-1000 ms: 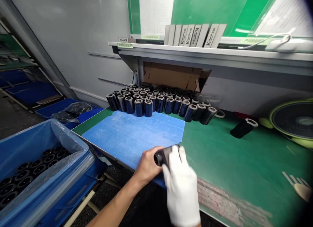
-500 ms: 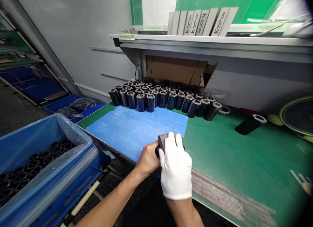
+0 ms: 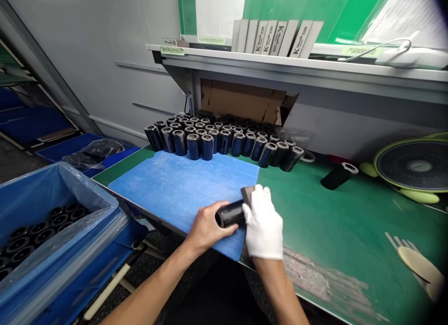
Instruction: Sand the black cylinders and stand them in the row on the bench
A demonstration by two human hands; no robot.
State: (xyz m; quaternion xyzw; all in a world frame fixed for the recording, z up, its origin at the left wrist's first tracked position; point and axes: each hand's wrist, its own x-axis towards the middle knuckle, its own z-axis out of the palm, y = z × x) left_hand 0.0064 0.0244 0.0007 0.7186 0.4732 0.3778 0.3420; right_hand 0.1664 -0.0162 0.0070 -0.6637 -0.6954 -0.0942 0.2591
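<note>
Several blocks [image 3: 300,39] read "220"; the left hand [image 3: 204,226] holds a cylinder [image 3: 231,215].

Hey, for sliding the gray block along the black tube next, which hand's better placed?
Probably the right hand: gloved, it holds the gray block by the black tube. The left hand, bare, grips the tube's open end, so seems better for steadying.

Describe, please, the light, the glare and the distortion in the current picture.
Head view, front: soft reflections show on the held tube. Head view, rear: tubes below the shelf sink into shadow; the paper above is washed out, its text unreadable. Head view, right: the corners go black, and the fan seems stretched, perhaps by a wide lens.
</note>
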